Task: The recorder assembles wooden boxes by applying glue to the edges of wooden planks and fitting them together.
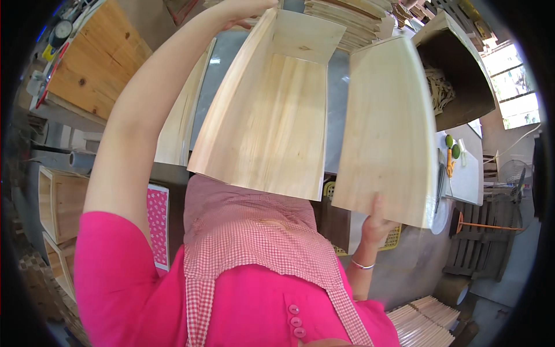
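In front of me a pale wooden box (283,121) lies with its opening up; its floor, left wall and far end panel show, while its right side is without a standing wall. My left hand (250,10) reaches to the far left corner of the box, fingers bent over the wall's top edge and partly cut off by the picture's rim. To the right, a loose wooden panel (384,130) is held upright, slightly blurred, apart from the box. My right hand (378,224) grips its near lower edge, with the thumb on the face towards me and the other fingers hidden behind.
A grey worktop (338,98) lies beneath. Stacked boards (347,23) stand behind; a cardboard box (471,87) holding pale strips is at right, near orange-handled scissors (450,165) and green fruits (455,151). Wooden boxes (63,202) stand left, and a yellow basket (393,238) sits below.
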A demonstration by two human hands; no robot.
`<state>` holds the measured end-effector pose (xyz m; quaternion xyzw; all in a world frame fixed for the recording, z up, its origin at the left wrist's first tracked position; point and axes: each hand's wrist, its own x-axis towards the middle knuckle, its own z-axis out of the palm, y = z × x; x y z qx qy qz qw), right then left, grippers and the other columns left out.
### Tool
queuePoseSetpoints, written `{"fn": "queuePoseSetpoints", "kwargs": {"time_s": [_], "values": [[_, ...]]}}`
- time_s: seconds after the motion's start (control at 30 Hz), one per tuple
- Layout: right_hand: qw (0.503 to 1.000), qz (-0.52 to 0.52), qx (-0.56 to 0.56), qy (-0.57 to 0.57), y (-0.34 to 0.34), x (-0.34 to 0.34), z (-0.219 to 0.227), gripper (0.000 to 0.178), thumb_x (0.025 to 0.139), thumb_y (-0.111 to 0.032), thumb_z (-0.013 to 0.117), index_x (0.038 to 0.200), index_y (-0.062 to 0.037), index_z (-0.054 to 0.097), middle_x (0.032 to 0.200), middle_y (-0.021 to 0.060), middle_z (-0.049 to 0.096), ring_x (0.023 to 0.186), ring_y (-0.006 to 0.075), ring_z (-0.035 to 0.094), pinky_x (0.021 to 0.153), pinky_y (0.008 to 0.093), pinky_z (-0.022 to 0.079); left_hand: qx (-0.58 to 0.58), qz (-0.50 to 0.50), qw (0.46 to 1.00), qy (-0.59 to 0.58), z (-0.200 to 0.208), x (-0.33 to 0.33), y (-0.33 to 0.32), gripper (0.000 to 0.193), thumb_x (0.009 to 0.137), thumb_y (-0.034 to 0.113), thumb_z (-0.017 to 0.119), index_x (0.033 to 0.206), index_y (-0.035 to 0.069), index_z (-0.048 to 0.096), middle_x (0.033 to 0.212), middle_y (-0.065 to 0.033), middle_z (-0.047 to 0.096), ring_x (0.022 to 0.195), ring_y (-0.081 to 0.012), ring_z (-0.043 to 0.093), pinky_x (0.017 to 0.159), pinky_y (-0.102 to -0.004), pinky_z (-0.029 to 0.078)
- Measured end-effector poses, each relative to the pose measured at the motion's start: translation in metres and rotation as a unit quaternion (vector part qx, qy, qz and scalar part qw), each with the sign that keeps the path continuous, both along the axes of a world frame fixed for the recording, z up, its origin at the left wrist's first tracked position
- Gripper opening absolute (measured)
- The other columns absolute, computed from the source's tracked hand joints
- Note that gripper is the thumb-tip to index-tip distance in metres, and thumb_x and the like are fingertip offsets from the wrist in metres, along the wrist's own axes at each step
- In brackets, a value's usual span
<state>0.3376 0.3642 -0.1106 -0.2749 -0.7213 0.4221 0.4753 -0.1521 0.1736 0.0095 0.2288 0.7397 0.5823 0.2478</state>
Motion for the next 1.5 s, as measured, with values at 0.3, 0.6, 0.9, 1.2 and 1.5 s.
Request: {"fn": "queuePoseSetpoints", "kwargs": {"time_s": [0.3, 0.6, 0.9, 1.2, 1.5], "values": [[0.993, 0.107, -0.027, -0.043, -0.014, -0.031, -0.013, 0.031, 0.088, -0.004, 0.069, 0.114, 0.01, 0.06, 0.109, 0.0156, 0.065, 0.1, 0.0221, 0.062, 0.089, 0.036, 0.049, -0.24, -0.06, 0.903, 0.35, -0.067, -0.099, 0.072, 0.048, 0.091, 0.035, 0.063, 0.131, 0.009, 0.06, 0.125, -0.0172, 0.063, 0.11, -0.0292, 0.063, 0.073, -0.0469, 0.058], [0.963, 0.191, 0.09, -0.168, -0.03, -0.033, 0.013, 0.029, 0.087, -0.002, 0.068, 0.114, 0.0086, 0.061, 0.104, 0.0177, 0.068, 0.096, 0.028, 0.066, 0.084, 0.0349, 0.052, -0.487, -0.321, 0.502, 0.639, -0.058, -0.123, 0.103, 0.025, 0.084, 0.018, 0.057, 0.088, -0.001, 0.073, 0.08, -0.014, 0.072, 0.076, -0.0288, 0.072, 0.062, -0.0422, 0.059], [0.934, 0.269, 0.104, -0.211, -0.039, -0.038, 0.02, 0.041, 0.089, -0.002, 0.065, 0.126, 0.0089, 0.051, 0.121, 0.0215, 0.058, 0.109, 0.0315, 0.06, 0.092, 0.0352, 0.048, -0.476, -0.255, 0.524, 0.658, -0.074, -0.148, 0.098, 0.017, 0.075, 0.011, 0.064, 0.076, -0.004, 0.072, 0.077, -0.0195, 0.071, 0.068, -0.0315, 0.071, 0.06, -0.0443, 0.058], [0.931, 0.257, 0.057, -0.253, -0.043, -0.028, 0.02, 0.047, 0.09, -0.005, 0.065, 0.13, 0.0098, 0.046, 0.12, 0.0233, 0.058, 0.11, 0.0328, 0.059, 0.094, 0.0374, 0.047, -0.435, 0.002, 0.839, 0.326, -0.064, -0.109, 0.123, 0.01, 0.073, 0.006, 0.066, 0.079, 0.002, 0.073, 0.082, -0.0174, 0.072, 0.075, -0.0306, 0.071, 0.064, -0.0418, 0.058], [0.918, 0.255, 0.031, -0.304, -0.031, -0.02, 0.017, 0.039, 0.088, -0.005, 0.07, 0.123, 0.0069, 0.057, 0.12, 0.0167, 0.062, 0.11, 0.0236, 0.059, 0.096, 0.0355, 0.047, -0.298, -0.085, 0.922, 0.231, -0.022, -0.038, 0.075, 0.039, 0.097, 0.033, 0.057, 0.116, 0.0, 0.065, 0.107, -0.0157, 0.069, 0.097, -0.0283, 0.068, 0.086, -0.0383, 0.054]]}}
